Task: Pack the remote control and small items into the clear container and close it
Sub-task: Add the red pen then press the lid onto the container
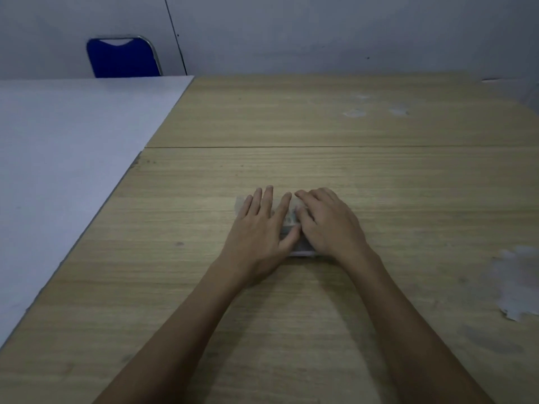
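A small clear container [291, 218] lies on the wooden table [320, 126], almost wholly covered by both hands. My left hand [259, 228] rests flat on its left part, fingers spread and pointing away from me. My right hand [329, 223] lies flat over its right part, fingertips meeting the left hand's near the middle. Only a strip of the container shows between the hands, plus its far left corner and near edge. Something with print shows dimly through the plastic. The remote control is hidden from view.
A white table [73, 141] butts against the wooden one on the left. A blue chair [122, 58] stands behind it at the grey wall. Worn pale patches [516, 284] mark the wood at the right edge and far right.
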